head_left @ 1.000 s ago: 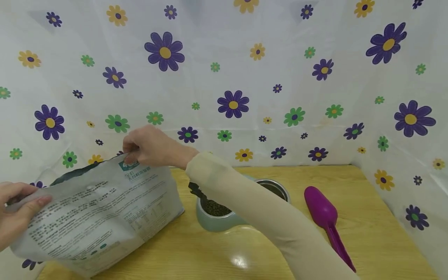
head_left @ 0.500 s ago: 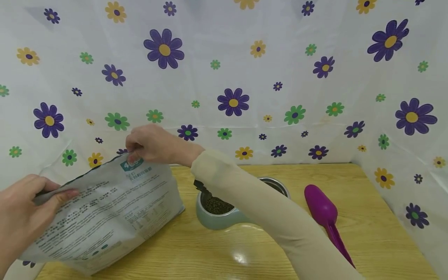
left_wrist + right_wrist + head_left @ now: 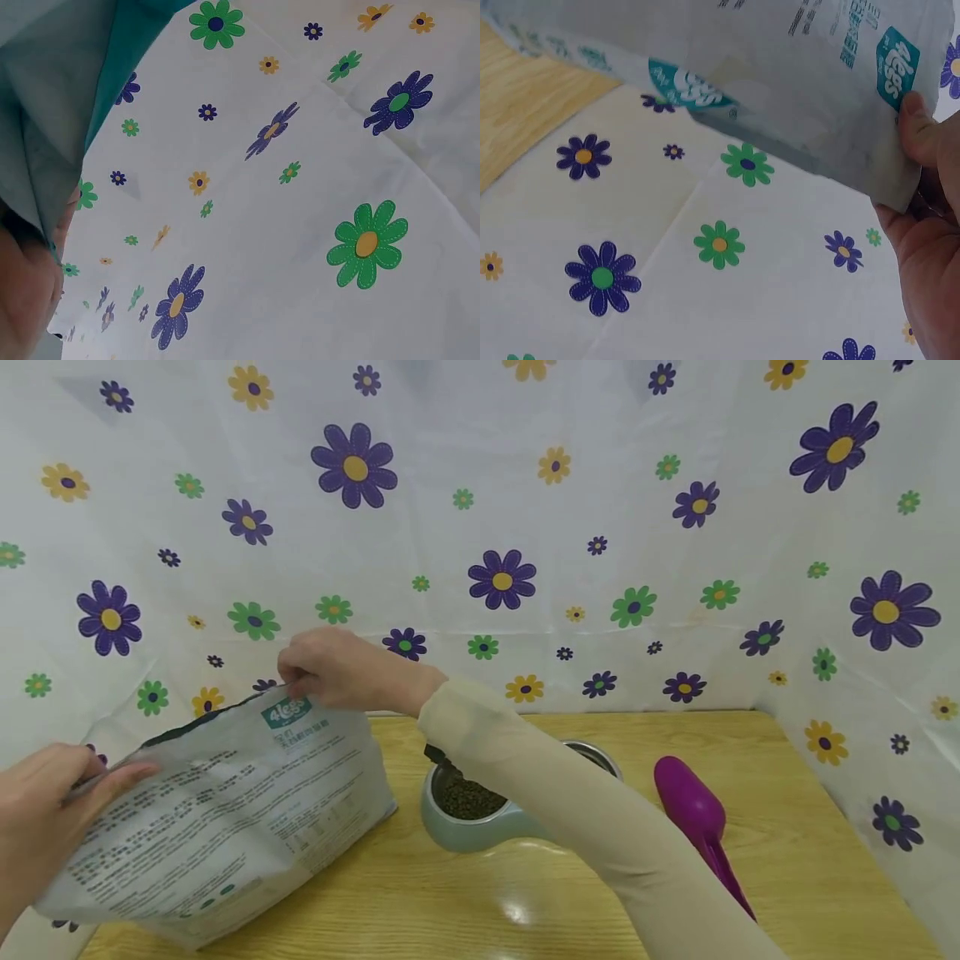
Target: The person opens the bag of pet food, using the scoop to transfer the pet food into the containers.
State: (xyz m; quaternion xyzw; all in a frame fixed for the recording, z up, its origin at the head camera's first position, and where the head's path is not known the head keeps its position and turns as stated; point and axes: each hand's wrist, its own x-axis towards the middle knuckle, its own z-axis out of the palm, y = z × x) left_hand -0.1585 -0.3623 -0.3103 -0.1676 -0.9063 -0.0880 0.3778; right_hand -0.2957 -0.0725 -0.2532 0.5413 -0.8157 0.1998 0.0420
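Note:
A large white printed pet food bag [image 3: 217,827] with a teal logo leans at the left of the table, its dark top edge running up to the right. My left hand [image 3: 52,827] grips the left end of that edge, thumb on the printed face. At the upper right corner, my right hand [image 3: 345,672] pinches the edge; the right wrist view shows thumb and fingers of the right hand [image 3: 930,202] on the bag's corner [image 3: 885,172]. In the left wrist view, the bag [image 3: 52,97] covers part of the left hand [image 3: 30,292].
A pale green double bowl [image 3: 465,839] holds brown kibble [image 3: 468,797] on its left side; my right sleeve [image 3: 540,785] hides part of it. Farther right lies a purple scoop [image 3: 690,802] on the wooden table [image 3: 450,910]. A flowered sheet [image 3: 420,535] hangs behind and at the sides.
My left hand has come in from the left edge along the bag's top, and the mouth looks narrower than a second ago. The right hand has shifted slightly right.

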